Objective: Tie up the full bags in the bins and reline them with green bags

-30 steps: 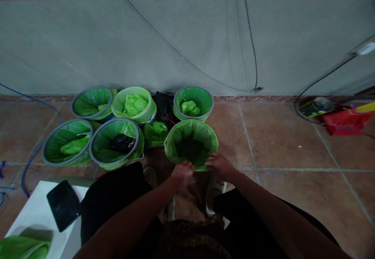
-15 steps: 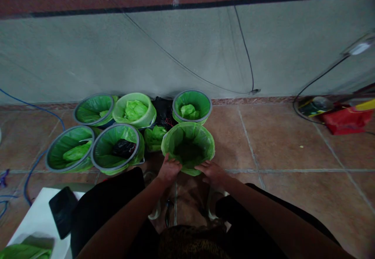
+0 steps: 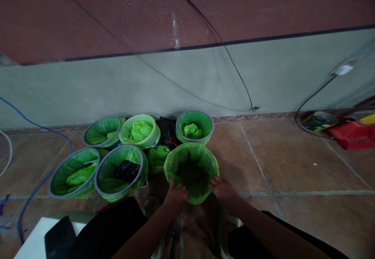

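Both hands have slid apart along the near rim of the green-lined bin (image 3: 191, 171): the left hand (image 3: 175, 193) and right hand (image 3: 223, 188) now each have a grip pinching its liner, so the liner sits stretched between them. The other lined bins (image 3: 120, 170) stand just left of the left grip.

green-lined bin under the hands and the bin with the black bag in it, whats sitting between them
In the head view, a crumpled green bag sits on the floor between the bin the hands hold and the bin with the black bag, below a black bundle.

Head cam, fwd-down, near floor (image 3: 293, 165)
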`<state>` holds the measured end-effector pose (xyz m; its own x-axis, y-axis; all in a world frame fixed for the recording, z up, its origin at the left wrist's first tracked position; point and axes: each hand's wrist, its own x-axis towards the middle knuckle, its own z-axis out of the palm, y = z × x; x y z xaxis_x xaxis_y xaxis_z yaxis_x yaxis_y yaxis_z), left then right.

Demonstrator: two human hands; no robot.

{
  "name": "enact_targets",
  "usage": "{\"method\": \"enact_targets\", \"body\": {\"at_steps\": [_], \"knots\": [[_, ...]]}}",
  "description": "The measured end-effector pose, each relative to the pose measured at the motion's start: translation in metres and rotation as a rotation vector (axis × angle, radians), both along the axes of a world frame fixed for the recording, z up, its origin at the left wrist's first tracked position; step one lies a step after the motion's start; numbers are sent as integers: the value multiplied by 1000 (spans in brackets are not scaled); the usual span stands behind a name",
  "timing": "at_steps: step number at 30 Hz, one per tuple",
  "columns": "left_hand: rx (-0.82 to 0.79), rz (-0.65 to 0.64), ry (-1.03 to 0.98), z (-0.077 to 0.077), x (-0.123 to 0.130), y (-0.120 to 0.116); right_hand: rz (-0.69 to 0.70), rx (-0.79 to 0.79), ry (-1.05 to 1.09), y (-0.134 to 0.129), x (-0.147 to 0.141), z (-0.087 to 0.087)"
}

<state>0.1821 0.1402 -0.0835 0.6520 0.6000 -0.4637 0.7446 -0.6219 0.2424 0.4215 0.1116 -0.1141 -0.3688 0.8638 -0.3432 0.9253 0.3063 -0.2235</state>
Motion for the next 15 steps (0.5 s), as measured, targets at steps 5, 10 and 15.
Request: {"method": "enact_targets", "body": {"at_steps": [5,10,15], "knots": [[39,53,9,-11,-3,-2,-11,-31,8,2,-7,0],[-57,81,-123,-1,0,2,-94,-26,278,18,-4,16],[109,486,-321,4,-5,21,-702,119,517,91,13,24]]}}
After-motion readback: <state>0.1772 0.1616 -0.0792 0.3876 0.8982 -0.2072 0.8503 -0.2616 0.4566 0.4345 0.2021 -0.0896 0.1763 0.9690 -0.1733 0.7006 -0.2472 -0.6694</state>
